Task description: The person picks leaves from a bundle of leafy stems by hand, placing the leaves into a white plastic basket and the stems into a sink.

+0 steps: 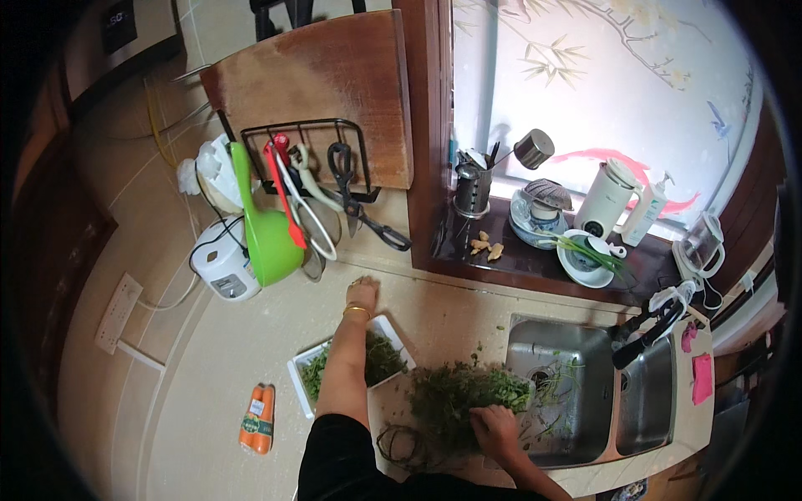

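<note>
My left hand [362,293] reaches across a white tray [401,346] to the back of the counter, below the hanging utensils. A gold bracelet circles its wrist. Its fingers are foreshortened, and I cannot see whether they hold anything. Leafy greens [383,360] lie in the tray, partly covered by my forearm. To the right, my right hand [499,432] is at the near edge of a large pile of leafy greens [457,394], fingers curled around some of it. That pile lies beside the sink. A dark loop of cord or stems [401,446] lies near my body.
A double-bowl steel sink [592,376] with plant scraps and a dark faucet [645,338] is at right. Packaged carrots [257,419] lie at left. A green ladle [269,250] and kitchen scissors [351,188] hang near a white appliance [225,260]. Ginger [487,246] and bowls [583,275] occupy the windowsill.
</note>
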The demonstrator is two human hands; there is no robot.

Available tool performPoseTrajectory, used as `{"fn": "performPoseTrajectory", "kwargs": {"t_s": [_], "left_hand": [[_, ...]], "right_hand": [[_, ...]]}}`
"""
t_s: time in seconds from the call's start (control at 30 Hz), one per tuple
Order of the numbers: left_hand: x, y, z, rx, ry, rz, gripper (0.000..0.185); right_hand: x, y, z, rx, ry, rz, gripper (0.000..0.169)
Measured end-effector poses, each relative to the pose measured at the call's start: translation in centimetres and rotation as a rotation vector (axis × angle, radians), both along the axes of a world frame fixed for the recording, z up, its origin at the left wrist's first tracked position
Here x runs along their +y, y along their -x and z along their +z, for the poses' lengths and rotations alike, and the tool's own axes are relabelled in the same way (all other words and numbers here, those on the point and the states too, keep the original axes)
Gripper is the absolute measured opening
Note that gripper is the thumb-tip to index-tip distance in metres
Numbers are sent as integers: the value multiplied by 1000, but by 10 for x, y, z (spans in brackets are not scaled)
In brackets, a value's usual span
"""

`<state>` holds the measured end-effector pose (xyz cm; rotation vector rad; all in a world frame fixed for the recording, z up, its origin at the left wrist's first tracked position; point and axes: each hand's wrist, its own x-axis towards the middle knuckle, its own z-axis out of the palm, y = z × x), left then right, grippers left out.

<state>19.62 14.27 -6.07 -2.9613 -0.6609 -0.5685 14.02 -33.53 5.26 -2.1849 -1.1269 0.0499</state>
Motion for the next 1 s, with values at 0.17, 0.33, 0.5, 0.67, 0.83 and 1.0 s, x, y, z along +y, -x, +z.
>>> {"fn": "performPoseTrajectory", "kwargs": {"t_s": [0.17, 0.33, 0.5, 0.67, 0.83, 1.0], "left_hand": [[3, -16, 14, 180, 167, 84, 12], [-12, 8, 59, 52, 446, 10, 10], [-57, 95, 149, 74, 821, -161, 14], [-69, 118, 167, 75, 827, -43, 29], [2, 64, 91, 195, 588, 262, 29], [-10, 16, 71, 297, 397, 450, 27]], "right_hand": [[9, -11, -10, 92, -17, -22, 14], [10, -11, -10, 151, 13, -33, 18], [4, -10, -9, 171, -25, 18, 16], [16, -10, -2, 166, -121, 55, 17], [23, -18, 14, 200, -142, 100, 18], [0, -22, 2, 235, -87, 42, 20]]}}
